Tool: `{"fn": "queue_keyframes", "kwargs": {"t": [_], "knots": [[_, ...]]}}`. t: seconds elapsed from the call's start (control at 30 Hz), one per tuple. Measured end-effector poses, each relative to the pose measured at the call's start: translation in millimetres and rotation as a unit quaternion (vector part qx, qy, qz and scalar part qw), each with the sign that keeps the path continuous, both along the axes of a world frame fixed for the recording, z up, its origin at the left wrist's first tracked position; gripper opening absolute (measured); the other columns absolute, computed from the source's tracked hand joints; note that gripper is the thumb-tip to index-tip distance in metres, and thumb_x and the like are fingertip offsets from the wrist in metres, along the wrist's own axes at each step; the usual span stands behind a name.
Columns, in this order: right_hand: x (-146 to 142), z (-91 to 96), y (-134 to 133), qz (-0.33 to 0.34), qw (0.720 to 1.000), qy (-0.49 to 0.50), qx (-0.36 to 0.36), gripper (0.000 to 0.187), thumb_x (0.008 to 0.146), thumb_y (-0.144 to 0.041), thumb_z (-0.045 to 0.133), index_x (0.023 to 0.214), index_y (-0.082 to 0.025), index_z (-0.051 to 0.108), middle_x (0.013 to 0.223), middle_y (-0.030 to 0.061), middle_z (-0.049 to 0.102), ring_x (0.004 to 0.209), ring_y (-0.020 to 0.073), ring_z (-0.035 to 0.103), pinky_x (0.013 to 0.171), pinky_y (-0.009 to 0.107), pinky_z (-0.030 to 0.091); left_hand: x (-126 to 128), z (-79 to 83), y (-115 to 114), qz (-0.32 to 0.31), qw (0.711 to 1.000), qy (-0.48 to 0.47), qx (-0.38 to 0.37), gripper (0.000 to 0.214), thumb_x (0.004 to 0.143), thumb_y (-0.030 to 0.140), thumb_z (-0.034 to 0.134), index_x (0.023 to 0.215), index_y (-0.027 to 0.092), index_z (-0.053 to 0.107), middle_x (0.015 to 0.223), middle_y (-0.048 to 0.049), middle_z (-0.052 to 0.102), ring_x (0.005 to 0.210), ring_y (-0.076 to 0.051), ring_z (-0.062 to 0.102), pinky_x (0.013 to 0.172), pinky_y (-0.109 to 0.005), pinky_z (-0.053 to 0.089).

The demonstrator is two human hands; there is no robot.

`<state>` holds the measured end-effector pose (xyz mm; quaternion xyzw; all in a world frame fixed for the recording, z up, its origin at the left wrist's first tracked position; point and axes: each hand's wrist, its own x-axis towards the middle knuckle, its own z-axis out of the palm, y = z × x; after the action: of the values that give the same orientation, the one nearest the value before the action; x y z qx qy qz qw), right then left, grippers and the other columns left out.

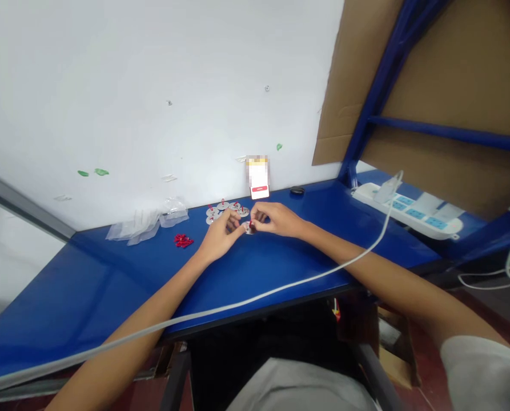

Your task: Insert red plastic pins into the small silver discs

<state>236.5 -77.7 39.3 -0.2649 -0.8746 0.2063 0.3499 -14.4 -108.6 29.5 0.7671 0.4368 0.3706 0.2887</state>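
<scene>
Over the blue table my left hand [223,233] pinches the edge of a small round silvery tag [249,228] near the thumb tip. My right hand [277,219] is closed at the tag's other side, thumb and forefinger together on a short red cord [251,222] at its top. Part of the tag is hidden behind the fingers. Just behind my left hand lie several similar round tags [212,212] with red loops. To the left sits a small pile of red cords [183,240].
Clear plastic bags [137,225] lie at the back left. A lit phone [260,178] leans against the white wall, near a small black object [297,190]. A white power strip [409,210] is at right; its white cable [280,290] crosses in front of my forearms.
</scene>
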Motion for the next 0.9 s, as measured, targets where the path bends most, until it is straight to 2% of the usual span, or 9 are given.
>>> {"fn": "queue_keyframes", "kwargs": {"t": [0.1, 0.17, 0.3, 0.4, 0.5, 0.6, 0.7, 0.8, 0.9], "knots": [[-3.2, 0.4, -3.9, 0.007, 1.000, -0.012, 0.007, 0.006, 0.098, -0.022, 0.071, 0.102, -0.023, 0.067, 0.090, -0.0010, 0.077, 0.079, 0.0156, 0.071, 0.075, 0.026, 0.050, 1.6, 3.7, -2.2, -0.036, 0.991, 0.069, 0.109, 0.022, 0.097, 0.043, 0.076, 0.110, 0.025, 0.073, 0.102, -0.0037, 0.069, 0.084, -0.019, 0.064, 0.074, -0.031, 0.052], [-5.6, 1.1, -6.4, 0.003, 0.999, -0.028, 0.029, 0.008, 0.096, -0.020, 0.072, 0.102, -0.023, 0.068, 0.090, -0.0017, 0.076, 0.078, 0.0152, 0.070, 0.075, 0.026, 0.048, 3.3, 4.6, -2.6, -0.060, 0.988, 0.074, 0.120, 0.018, 0.099, 0.042, 0.074, 0.100, 0.024, 0.077, 0.098, -0.0035, 0.068, 0.081, -0.018, 0.062, 0.074, -0.032, 0.051], [-7.3, 2.6, -7.9, 0.004, 0.997, -0.057, 0.054, 0.004, 0.100, -0.023, 0.070, 0.104, -0.024, 0.069, 0.089, -0.0016, 0.075, 0.080, 0.0157, 0.069, 0.076, 0.027, 0.048, 4.2, 2.8, -1.0, -0.050, 0.993, 0.056, 0.095, 0.020, 0.100, 0.038, 0.070, 0.090, 0.022, 0.078, 0.089, -0.0030, 0.068, 0.076, -0.018, 0.062, 0.072, -0.031, 0.049], [-5.3, 2.7, -5.6, 0.000, 0.998, -0.049, 0.043, 0.011, 0.104, -0.028, 0.067, 0.114, -0.024, 0.068, 0.098, 0.0014, 0.076, 0.087, 0.0170, 0.071, 0.080, 0.028, 0.052, -1.2, 0.7, 4.1, -0.019, 0.994, 0.076, 0.077, 0.021, 0.099, 0.039, 0.069, 0.091, 0.022, 0.079, 0.090, -0.0032, 0.074, 0.074, -0.018, 0.064, 0.072, -0.031, 0.049], [-1.0, 2.8, -0.8, -0.028, 0.998, -0.033, 0.041, 0.020, 0.104, -0.029, 0.066, 0.123, -0.023, 0.067, 0.106, 0.0042, 0.077, 0.092, 0.0185, 0.072, 0.084, 0.030, 0.054, -13.2, 0.8, 16.5, 0.044, 0.988, 0.117, 0.092, 0.022, 0.100, 0.038, 0.066, 0.094, 0.023, 0.080, 0.092, -0.0039, 0.080, 0.077, -0.020, 0.068, 0.078, -0.032, 0.050], [4.0, 3.4, 5.0, -0.060, 0.996, -0.026, 0.059, 0.021, 0.102, -0.023, 0.063, 0.123, -0.022, 0.067, 0.107, 0.0050, 0.077, 0.090, 0.0187, 0.072, 0.083, 0.031, 0.054, -29.5, 2.8, 35.5, 0.134, 0.971, 0.153, 0.124, 0.023, 0.100, 0.039, 0.065, 0.099, 0.022, 0.080, 0.097, -0.0062, 0.082, 0.084, -0.023, 0.071, 0.083, -0.033, 0.051], [7.6, 3.5, 9.8, -0.077, 0.994, -0.027, 0.068, 0.019, 0.100, -0.020, 0.063, 0.118, -0.021, 0.070, 0.106, 0.0053, 0.077, 0.087, 0.0183, 0.071, 0.080, 0.030, 0.053, -44.6, 2.5, 54.1, 0.202, 0.959, 0.159, 0.120, 0.026, 0.100, 0.041, 0.064, 0.104, 0.022, 0.081, 0.099, -0.0080, 0.084, 0.089, -0.025, 0.075, 0.084, -0.033, 0.052], [8.5, 1.9, 12.9, -0.079, 0.994, -0.045, 0.066, 0.016, 0.100, -0.019, 0.063, 0.111, -0.021, 0.072, 0.104, 0.0053, 0.078, 0.087, 0.0185, 0.071, 0.079, 0.030, 0.051, -52.6, -1.6, 65.3, 0.224, 0.954, 0.170, 0.102, 0.029, 0.101, 0.041, 0.063, 0.108, 0.021, 0.082, 0.100, -0.0094, 0.084, 0.093, -0.027, 0.076, 0.085, -0.033, 0.052], [8.0, -0.3, 15.2, -0.081, 0.993, -0.061, 0.068, 0.015, 0.099, -0.018, 0.063, 0.109, -0.021, 0.074, 0.104, 0.0053, 0.077, 0.087, 0.0187, 0.070, 0.079, 0.029, 0.050, -53.4, -2.1, 67.4, 0.210, 0.954, 0.187, 0.098, 0.036, 0.103, 0.040, 0.059, 0.122, 0.018, 0.081, 0.103, -0.0113, 0.085, 0.095, -0.028, 0.077, 0.088, -0.034, 0.053]]}}
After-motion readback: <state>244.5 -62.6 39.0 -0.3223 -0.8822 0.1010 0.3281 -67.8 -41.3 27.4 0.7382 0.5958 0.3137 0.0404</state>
